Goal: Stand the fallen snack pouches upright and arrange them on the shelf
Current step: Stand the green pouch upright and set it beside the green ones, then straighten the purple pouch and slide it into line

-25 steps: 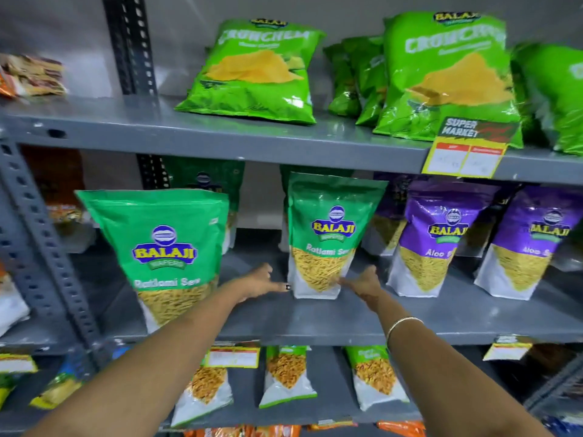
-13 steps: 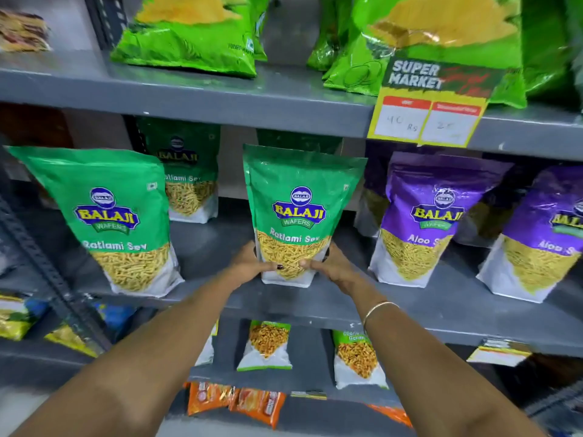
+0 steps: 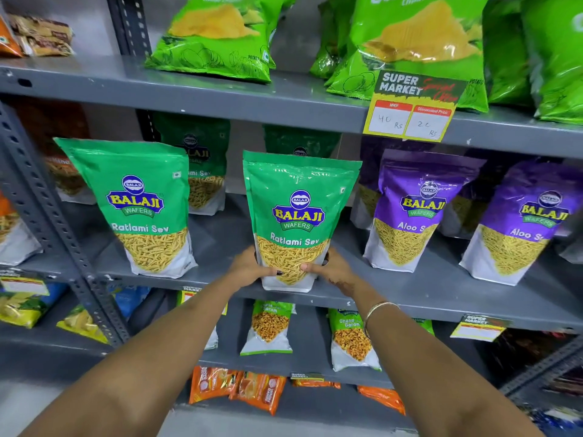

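Observation:
A green Ratlami Sev pouch [image 3: 298, 212] stands upright at the front edge of the grey middle shelf [image 3: 410, 305]. My left hand [image 3: 250, 265] grips its lower left side and my right hand [image 3: 331, 268] grips its lower right side. Another green Ratlami Sev pouch [image 3: 138, 203] stands upright to the left. Two more green pouches [image 3: 202, 165] stand behind, in shadow. Two purple Aloo Sev pouches [image 3: 413, 209] [image 3: 520, 225] stand upright to the right.
The shelf above holds bright green chip bags [image 3: 217, 36] and a yellow price tag [image 3: 410, 108] hangs from its edge. Below are small Chana Garam packs [image 3: 271, 326] and orange packets [image 3: 252, 389]. A perforated grey upright [image 3: 53, 212] stands at the left.
My hands went from beside the pouch's base to closed on both its lower sides. The pouch has come forward to the shelf's front edge, and the view has moved closer and lower.

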The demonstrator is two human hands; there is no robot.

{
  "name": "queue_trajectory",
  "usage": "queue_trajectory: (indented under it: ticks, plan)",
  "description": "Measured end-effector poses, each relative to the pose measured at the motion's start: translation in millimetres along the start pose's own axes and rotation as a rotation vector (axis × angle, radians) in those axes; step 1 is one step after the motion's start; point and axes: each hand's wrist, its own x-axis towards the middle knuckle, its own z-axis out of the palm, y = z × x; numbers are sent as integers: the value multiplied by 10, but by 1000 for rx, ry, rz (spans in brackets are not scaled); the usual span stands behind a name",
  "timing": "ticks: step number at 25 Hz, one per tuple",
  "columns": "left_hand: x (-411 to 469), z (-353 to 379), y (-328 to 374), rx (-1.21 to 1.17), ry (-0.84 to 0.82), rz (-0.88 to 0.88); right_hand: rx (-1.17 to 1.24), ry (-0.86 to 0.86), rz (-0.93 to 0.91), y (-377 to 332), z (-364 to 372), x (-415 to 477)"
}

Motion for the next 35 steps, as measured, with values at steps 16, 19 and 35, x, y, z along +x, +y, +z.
queue_trajectory:
  ticks: [16, 19, 35]
  plan:
    - [-22, -47, 1, -26, -116, 17, -9, 1, 33, 13, 2, -53]
    - [61, -152, 5, 301, -319, -108, -106, 41, 128, 70, -239, -129]
    - [863, 2021, 1539, -289, -146, -22, -67, 141, 40, 820, -2591, 578]
